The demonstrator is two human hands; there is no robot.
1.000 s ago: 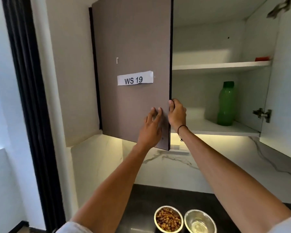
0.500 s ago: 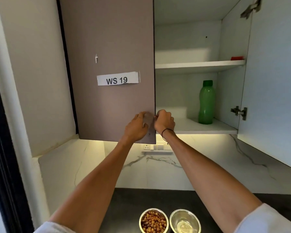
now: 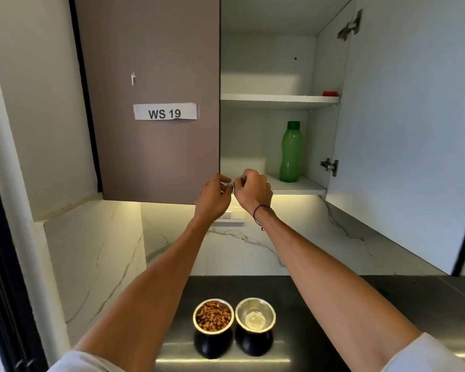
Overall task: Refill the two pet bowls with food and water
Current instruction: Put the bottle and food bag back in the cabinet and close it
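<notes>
Two steel pet bowls on black bases stand side by side on the dark counter (image 3: 387,304). The left bowl (image 3: 213,316) holds brown kibble; the right bowl (image 3: 255,316) holds a little water. Above them, both my hands are raised to the lower right corner of the brown cabinet door (image 3: 151,157) labelled WS 19, which lies flush with the cabinet. My left hand (image 3: 214,197) curls its fingertips at that door's edge. My right hand (image 3: 253,189) is just right of it, fingers curled, with nothing seen in it. A green bottle (image 3: 290,151) stands on the lower shelf.
The right cabinet door (image 3: 400,130) hangs wide open, its lower edge over the counter. A small red item (image 3: 330,93) lies on the upper shelf. A wall socket (image 3: 231,216) sits on the marble backsplash. A dark door frame (image 3: 0,264) runs down the left.
The left cabinet door swung shut from half open. Both hands slid down to its lower right corner, and my right hand came off the door's edge.
</notes>
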